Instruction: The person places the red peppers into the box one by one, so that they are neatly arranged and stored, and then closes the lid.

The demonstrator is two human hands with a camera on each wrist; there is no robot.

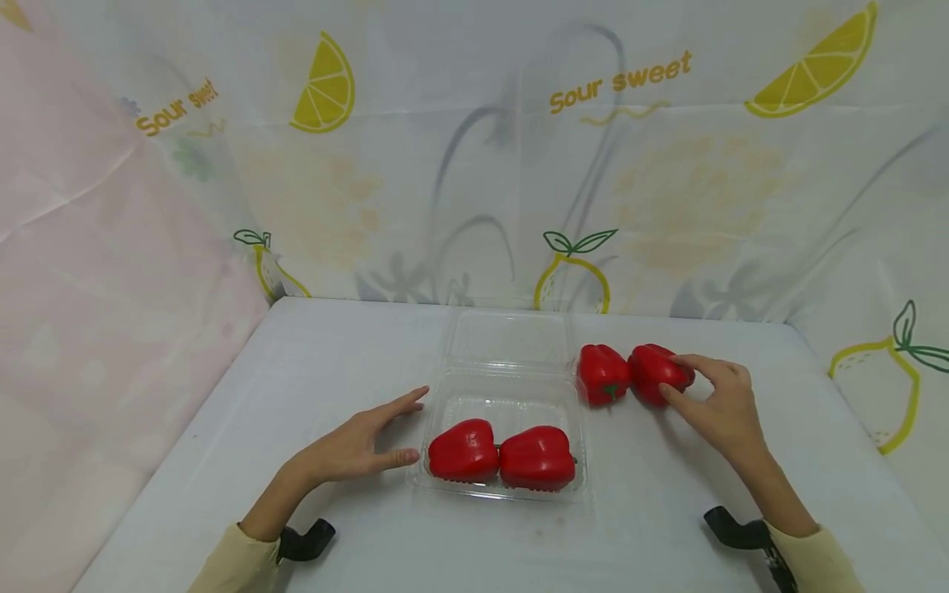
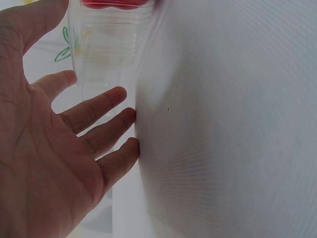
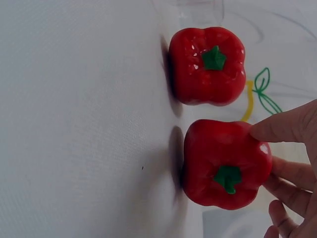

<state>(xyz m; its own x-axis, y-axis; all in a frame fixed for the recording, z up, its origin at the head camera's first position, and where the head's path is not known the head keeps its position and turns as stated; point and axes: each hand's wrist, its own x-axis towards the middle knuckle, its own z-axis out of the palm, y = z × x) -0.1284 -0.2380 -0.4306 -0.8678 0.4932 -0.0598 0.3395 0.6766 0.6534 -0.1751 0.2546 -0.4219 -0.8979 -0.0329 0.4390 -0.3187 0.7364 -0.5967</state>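
Observation:
My right hand (image 1: 722, 405) pinches a red bell pepper (image 1: 652, 372) with a green stem, thumb on one side and fingers on the other. Another red bell pepper (image 1: 602, 375) stands just left of it, and the right wrist view shows both stems. Two more red peppers, a left one (image 1: 464, 450) and a right one (image 1: 538, 458), lie side by side in the front of a clear plastic clamshell container (image 1: 474, 402). Beside that container's left edge, my left hand (image 1: 363, 441) is spread with straight fingers and holds nothing.
The container's transparent lid (image 1: 510, 338) lies folded back toward the rear of the white table (image 1: 341, 354). Behind the table hangs a curtain (image 1: 460, 181) printed with lemons. Black wrist mounts (image 1: 307, 541) are strapped near both sleeves.

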